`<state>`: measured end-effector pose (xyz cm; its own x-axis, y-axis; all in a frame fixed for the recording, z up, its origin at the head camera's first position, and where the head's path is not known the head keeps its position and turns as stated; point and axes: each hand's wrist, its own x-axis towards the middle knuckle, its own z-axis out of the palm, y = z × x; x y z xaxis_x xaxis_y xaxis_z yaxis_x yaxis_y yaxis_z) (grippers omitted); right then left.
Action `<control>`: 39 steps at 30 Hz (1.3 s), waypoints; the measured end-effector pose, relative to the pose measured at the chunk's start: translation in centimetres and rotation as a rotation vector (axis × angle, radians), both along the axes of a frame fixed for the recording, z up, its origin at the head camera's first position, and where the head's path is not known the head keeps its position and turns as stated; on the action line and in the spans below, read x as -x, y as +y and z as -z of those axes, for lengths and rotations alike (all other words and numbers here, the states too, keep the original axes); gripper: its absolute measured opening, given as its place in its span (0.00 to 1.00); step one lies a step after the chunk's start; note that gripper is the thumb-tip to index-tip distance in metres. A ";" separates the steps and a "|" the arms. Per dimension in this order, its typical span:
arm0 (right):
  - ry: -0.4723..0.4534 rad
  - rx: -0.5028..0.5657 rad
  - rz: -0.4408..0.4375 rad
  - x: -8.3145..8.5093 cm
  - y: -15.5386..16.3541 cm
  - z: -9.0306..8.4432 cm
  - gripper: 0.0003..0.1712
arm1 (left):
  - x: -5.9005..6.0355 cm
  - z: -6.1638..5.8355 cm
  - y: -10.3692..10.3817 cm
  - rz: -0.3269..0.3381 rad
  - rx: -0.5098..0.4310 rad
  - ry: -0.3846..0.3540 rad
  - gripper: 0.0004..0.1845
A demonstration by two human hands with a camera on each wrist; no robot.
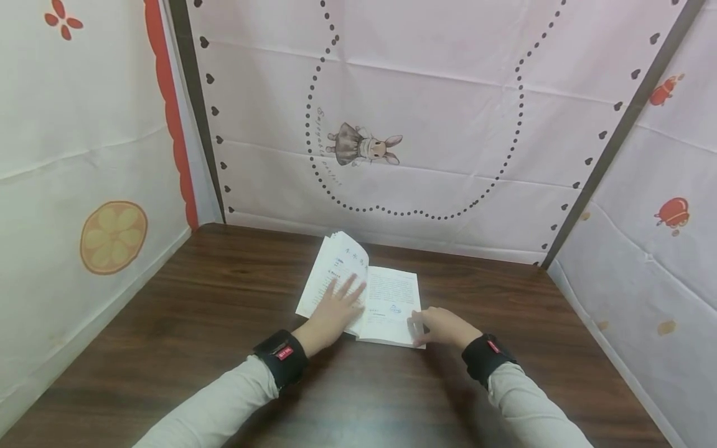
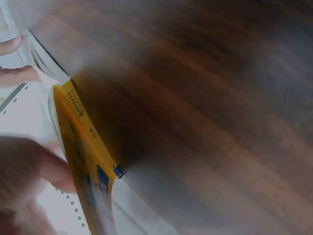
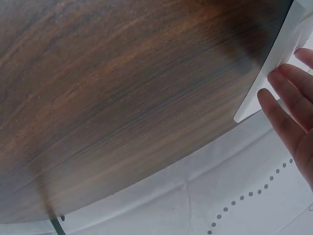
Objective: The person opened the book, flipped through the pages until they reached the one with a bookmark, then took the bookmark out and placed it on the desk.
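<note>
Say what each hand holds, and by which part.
Neither grips anything. The left hand presses flat on the open book's left page; the right hand rests at its near right corner.

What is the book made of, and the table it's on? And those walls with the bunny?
The book looks like paper: thin white printed pages that curl up, with a glossy yellow cover edge seen from the left wrist. The table looks like dark wood or a wood-look laminate, with grain streaks and a slight sheen. The walls seem to be thin cloth or plastic sheeting, since they show fold creases.
</note>
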<state>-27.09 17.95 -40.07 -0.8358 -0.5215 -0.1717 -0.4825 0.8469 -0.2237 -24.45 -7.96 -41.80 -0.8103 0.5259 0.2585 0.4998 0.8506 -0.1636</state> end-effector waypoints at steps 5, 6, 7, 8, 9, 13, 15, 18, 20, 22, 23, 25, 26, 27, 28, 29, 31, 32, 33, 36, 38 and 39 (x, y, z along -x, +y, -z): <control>0.000 0.022 -0.020 -0.2 0.3 -0.1 0.28 | -0.1 0.2 0.6 0.024 -0.035 -0.221 0.18; 0.000 0.028 -0.029 -0.2 0.4 -0.1 0.27 | 0.0 0.1 0.8 -0.003 -0.058 -0.262 0.18; 0.002 0.033 -0.039 -0.2 0.4 -0.2 0.27 | 0.0 0.0 1.0 -0.029 -0.077 -0.294 0.18; 0.004 0.038 -0.051 -0.2 0.5 -0.2 0.27 | 0.1 -0.1 1.2 -0.052 -0.090 -0.314 0.17; 0.003 0.045 -0.063 -0.2 0.6 -0.3 0.26 | 0.2 -0.2 1.3 -0.072 -0.104 -0.329 0.17; 0.011 0.050 -0.111 -0.2 0.6 -0.3 0.21 | 0.2 -0.4 1.4 -0.107 -0.152 -0.360 0.16; 0.037 0.046 -0.142 -0.1 0.6 -0.3 0.15 | 0.3 -0.4 1.4 -0.113 -0.177 -0.374 0.16; 0.107 0.028 -0.179 0.0 0.5 -0.1 0.07 | 0.5 -0.3 1.2 -0.105 -0.199 -0.380 0.15; 0.169 0.011 -0.190 0.1 0.4 0.1 0.05 | 0.6 -0.2 1.1 -0.096 -0.206 -0.378 0.14; 0.239 -0.005 -0.199 0.1 0.4 0.3 0.04 | 0.7 -0.2 1.1 -0.086 -0.210 -0.374 0.13; 0.275 -0.007 -0.207 0.1 0.4 0.3 0.03 | 0.7 -0.3 1.1 -0.083 -0.209 -0.371 0.13; 0.354 -0.017 -0.225 0.1 0.4 0.4 0.03 | 0.7 -0.3 1.2 -0.077 -0.204 -0.364 0.12; 0.392 -0.015 -0.238 0.1 0.3 0.4 0.03 | 0.7 -0.3 1.2 -0.076 -0.204 -0.362 0.12; 0.424 -0.012 -0.249 0.2 0.3 0.3 0.03 | 0.7 -0.3 1.2 -0.076 -0.202 -0.362 0.12; 0.450 -0.009 -0.257 0.2 0.3 0.3 0.03 | 0.7 -0.3 1.2 -0.077 -0.202 -0.362 0.13; 0.472 -0.008 -0.262 0.2 0.3 0.2 0.03 | 0.8 -0.2 1.2 -0.079 -0.201 -0.363 0.13; 0.514 -0.008 -0.276 0.2 0.1 -0.1 0.05 | 0.9 -0.1 1.2 -0.093 -0.198 -0.385 0.15; 0.538 -0.008 -0.285 0.1 0.0 -0.2 0.05 | 0.9 0.0 1.3 -0.103 -0.197 -0.399 0.17; 0.561 -0.005 -0.291 0.0 -0.1 -0.4 0.06 | 0.9 0.0 1.4 -0.112 -0.197 -0.417 0.19; 0.654 0.023 -0.317 -0.2 -0.5 -1.1 0.08 | 0.8 -0.5 1.8 -0.139 -0.192 -0.471 0.25; 0.702 0.061 -0.324 -0.4 -0.9 -1.5 0.10 | 0.7 -0.7 2.0 -0.147 -0.182 -0.484 0.31; 0.716 0.081 -0.323 -0.5 -1.1 -1.7 0.12 | 0.6 -0.7 2.1 -0.150 -0.174 -0.487 0.34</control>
<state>-26.62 16.86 -38.34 -0.5335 -0.7452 0.4000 -0.7517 0.6346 0.1795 -25.09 -5.88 -41.07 -0.9210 0.3783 -0.0927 0.3538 0.9121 0.2070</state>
